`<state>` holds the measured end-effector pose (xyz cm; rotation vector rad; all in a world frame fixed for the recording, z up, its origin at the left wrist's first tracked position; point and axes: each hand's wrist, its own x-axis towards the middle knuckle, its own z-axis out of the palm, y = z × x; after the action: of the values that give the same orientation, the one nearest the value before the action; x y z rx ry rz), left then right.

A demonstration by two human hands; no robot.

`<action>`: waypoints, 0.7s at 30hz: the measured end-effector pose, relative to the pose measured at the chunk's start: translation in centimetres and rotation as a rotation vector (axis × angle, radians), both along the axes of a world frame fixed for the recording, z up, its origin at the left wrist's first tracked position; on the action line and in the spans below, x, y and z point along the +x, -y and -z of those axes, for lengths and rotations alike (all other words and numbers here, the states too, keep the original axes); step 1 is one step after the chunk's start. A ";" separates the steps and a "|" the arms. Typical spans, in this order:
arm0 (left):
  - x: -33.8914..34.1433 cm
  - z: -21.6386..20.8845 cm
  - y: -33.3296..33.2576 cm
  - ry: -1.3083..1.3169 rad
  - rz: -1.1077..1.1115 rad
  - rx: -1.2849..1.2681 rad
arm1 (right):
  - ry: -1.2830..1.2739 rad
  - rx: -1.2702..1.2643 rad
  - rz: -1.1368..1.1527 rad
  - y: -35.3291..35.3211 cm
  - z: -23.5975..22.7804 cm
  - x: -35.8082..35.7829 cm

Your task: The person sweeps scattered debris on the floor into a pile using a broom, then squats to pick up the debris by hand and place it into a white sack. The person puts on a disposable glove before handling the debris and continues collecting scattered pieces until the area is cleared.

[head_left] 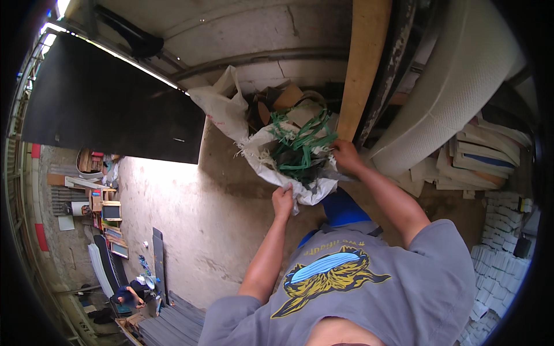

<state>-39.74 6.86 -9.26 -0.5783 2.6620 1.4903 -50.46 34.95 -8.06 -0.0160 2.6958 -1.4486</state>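
A white woven sack [262, 151] stands in front of me with its mouth gaping. Tangled green plastic straps [300, 141] fill its top and spill up over the rim. My left hand [283, 202] is closed on the near rim of the sack. On the right side, my right hand [345, 155] grips the rim beside the straps, its fingertips partly hidden. Behind it stands a second whitish sack [225, 106], next to brown and grey scrap pieces [288, 98]. What lies deeper in the sack is hidden.
A wooden plank [362, 63] and a large white textured roll [456, 86] lean at the right. Stacked sheets [476, 153] and white bundles [499, 259] lie beyond. A black panel [109, 98] stands left. Far lower left, a person [134, 294] works near grey boards [173, 323].
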 end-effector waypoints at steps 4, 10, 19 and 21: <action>-3.8 0.6 1.7 0.155 -0.052 0.036 | 0.079 -0.002 -0.117 2.3 2.2 -5.8; -9.0 2.8 2.5 0.218 -0.061 -0.079 | 0.125 0.065 -0.225 5.3 8.8 -13.4; -14.6 9.2 1.9 0.415 0.065 -0.050 | 0.317 0.114 -0.045 6.3 14.7 -20.8; -15.6 11.7 1.6 0.479 0.176 -0.034 | 0.334 0.168 -0.023 6.8 15.6 -22.0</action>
<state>-55.31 5.23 -20.94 -0.5943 2.3014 1.0945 -72.43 28.15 -23.63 0.1869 2.5195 -1.0992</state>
